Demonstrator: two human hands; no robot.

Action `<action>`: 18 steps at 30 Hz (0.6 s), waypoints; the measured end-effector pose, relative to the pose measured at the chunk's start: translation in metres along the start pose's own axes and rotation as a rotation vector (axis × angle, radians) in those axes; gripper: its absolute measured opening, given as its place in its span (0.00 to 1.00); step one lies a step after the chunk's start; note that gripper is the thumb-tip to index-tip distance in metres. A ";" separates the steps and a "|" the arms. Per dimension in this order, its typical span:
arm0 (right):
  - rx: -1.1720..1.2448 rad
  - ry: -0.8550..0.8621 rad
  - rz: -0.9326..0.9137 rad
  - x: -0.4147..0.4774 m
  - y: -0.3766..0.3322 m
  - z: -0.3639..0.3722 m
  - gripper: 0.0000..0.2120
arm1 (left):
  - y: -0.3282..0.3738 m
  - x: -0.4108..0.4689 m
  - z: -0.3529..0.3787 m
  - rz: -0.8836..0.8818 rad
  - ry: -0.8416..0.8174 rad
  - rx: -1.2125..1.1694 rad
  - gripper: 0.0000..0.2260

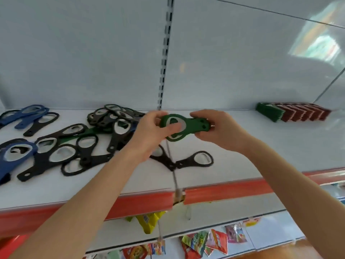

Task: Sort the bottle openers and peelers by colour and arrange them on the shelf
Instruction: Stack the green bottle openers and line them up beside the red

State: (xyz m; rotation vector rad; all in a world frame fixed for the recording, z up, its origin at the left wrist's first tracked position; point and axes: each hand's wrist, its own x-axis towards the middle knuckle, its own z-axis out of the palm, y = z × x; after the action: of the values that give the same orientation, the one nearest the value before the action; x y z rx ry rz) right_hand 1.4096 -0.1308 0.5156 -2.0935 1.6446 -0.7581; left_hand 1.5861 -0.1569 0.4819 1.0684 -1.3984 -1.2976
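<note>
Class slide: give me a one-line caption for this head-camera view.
Left hand and right hand hold a green bottle opener over the shelf, beside unsorted black and blue openers.

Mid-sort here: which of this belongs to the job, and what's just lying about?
Job: green plastic bottle opener in left hand and right hand; black plastic bottle openers; blue plastic bottle openers; green-and-red stacked row; white shelf.
Lying about: colourful snack packets below.

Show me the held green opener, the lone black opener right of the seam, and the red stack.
green opener (194, 124): head view, its handle.
lone black opener (184, 162): head view, its handle.
red stack (302, 113): head view, its top face.
</note>
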 end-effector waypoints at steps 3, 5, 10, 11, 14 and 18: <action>-0.129 0.008 -0.046 0.000 0.051 -0.031 0.22 | -0.001 0.020 0.052 0.058 -0.012 0.190 0.19; -0.160 0.000 -0.075 0.001 0.079 -0.038 0.23 | -0.004 0.028 0.077 0.081 -0.011 0.281 0.17; -0.072 -0.138 0.008 -0.001 0.122 -0.033 0.26 | -0.019 0.032 0.107 0.091 -0.017 0.458 0.16; 0.034 -0.161 0.040 -0.003 0.126 -0.034 0.27 | -0.021 0.032 0.108 0.089 -0.013 0.482 0.16; 0.360 -0.169 0.148 -0.009 0.130 -0.034 0.27 | -0.022 0.032 0.114 0.093 -0.017 0.567 0.18; 0.426 -0.106 0.258 -0.010 0.130 -0.021 0.26 | -0.028 0.032 0.125 0.034 -0.005 0.577 0.25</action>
State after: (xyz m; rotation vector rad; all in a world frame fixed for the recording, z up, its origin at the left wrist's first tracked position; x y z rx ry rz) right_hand 1.2949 -0.1531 0.4539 -1.5669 1.5000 -0.8109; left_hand 1.4574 -0.1652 0.4533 1.4048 -1.8433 -0.8839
